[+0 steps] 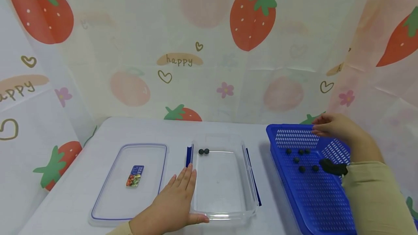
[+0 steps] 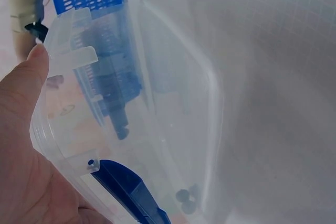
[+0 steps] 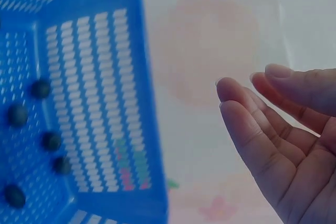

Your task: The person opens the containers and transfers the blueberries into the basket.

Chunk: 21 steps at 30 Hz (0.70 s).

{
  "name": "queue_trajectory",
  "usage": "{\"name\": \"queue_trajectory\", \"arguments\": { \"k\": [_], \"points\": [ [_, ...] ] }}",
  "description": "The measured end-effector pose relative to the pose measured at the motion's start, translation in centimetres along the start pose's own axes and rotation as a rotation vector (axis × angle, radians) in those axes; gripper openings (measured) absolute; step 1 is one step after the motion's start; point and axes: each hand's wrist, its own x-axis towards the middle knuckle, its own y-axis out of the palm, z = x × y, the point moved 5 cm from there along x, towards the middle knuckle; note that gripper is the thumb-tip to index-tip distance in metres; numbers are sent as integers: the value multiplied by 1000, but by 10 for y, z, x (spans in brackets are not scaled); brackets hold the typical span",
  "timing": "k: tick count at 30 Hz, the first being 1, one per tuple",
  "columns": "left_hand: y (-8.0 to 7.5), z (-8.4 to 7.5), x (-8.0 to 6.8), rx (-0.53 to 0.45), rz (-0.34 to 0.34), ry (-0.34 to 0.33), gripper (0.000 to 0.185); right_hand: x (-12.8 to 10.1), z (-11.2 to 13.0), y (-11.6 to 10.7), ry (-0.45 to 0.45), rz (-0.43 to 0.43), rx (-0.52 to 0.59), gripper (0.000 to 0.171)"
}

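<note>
My left hand point(image 1: 171, 200) rests against the left side of a clear plastic container point(image 1: 225, 215), fingers straight along the wall and thumb at the near corner. Two small dark balls point(image 1: 204, 151) lie together inside, near its far left corner. Over the far right end of a blue perforated basket point(image 1: 326, 198) hangs my right hand point(image 1: 343, 130). In the right wrist view its fingers are loosely bent, apart from the thumb, with nothing between them. Several dark balls point(image 3: 17, 115) sit on the basket floor, towards its far end.
A clear lid point(image 1: 111, 202) with a blue seal and a coloured label point(image 1: 135, 176) lies left of the container. Blue side clips point(image 2: 128, 190) stick out from the container. A strawberry-patterned curtain point(image 1: 209, 64) stands behind the white table point(image 1: 107, 133).
</note>
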Motion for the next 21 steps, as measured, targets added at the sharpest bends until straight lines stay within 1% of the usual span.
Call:
{"name": "queue_trajectory", "arguments": {
  "k": [7,9,17,21],
  "points": [
    [-2,0,-1,-11,-6,1,115,9,33,20,-35,23,-112,35],
    [-2,0,-1,-12,-11,1,115,12,41,27,-46,24,-123,35],
    [0,0,1,18,-31,12,115,28,68,61,-82,31,-65,25],
    [0,0,1,15,-27,14,114,37,81,83,-94,50,-93,22]
  ]
}}
